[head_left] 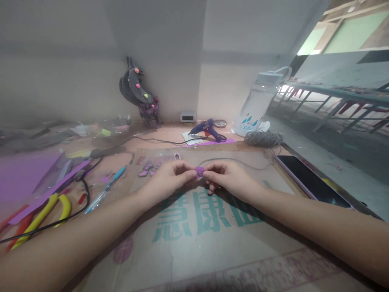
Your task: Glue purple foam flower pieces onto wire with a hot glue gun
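Observation:
Between my two hands is a small purple piece [199,171], perhaps paper or foam, pinched from both sides above the printed cardboard [194,251]. My left hand [176,174] grips its left edge with thumb and forefinger. On the opposite edge, my right hand [223,176] pinches it in the same way, its other fingers curled below. Just left of my left hand lie small purple-and-grey petal-like pieces [147,170]. A thin grey cord [240,162] runs behind my right hand from a ball of grey yarn [263,138].
A blue glue gun [209,129] rests at the back near a clear water bottle [258,105]. A phone [310,180] lies right. Leftward are purple sheets [30,174], a blue pen [106,188], yellow-handled pliers or scissors [65,207] and a black cable [86,188]. A decorated grey crescent [135,87] leans on the wall.

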Tool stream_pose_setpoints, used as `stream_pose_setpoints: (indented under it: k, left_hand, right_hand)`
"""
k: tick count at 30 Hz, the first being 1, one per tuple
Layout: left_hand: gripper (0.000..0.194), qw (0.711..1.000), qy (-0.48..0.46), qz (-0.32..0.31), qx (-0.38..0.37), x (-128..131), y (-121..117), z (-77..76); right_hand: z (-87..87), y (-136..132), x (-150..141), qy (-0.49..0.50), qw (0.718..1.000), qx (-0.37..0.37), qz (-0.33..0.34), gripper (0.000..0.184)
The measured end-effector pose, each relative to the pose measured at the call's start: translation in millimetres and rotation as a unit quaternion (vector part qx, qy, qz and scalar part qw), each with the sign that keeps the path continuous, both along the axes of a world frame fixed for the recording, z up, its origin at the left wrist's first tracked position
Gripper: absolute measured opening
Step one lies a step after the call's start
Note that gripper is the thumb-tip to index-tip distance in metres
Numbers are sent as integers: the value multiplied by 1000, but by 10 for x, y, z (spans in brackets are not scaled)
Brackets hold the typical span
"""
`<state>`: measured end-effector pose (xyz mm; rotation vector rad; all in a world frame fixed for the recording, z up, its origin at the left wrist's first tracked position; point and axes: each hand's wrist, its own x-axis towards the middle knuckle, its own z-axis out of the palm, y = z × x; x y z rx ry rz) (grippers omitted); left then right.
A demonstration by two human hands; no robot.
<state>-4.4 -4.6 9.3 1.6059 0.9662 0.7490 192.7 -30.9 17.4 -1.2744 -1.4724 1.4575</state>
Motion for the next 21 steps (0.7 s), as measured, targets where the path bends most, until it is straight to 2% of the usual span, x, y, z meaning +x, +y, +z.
stream_pose_setpoints:
  k: [5,14,21]
  left_hand:
    - [31,1000,-3,-9,-3,-14,-14,2]
    - [35,998,47,2,33,-2,-38,6]
    - [38,999,22,-5,28,-15,-38,-3]
  right_hand:
    - [-6,3,-20,2,1000,4,-2,15]
    - [14,-10,-18,-16,1000,16,-1,19]
    - [14,-3,-31,-17,999,31,3,17]
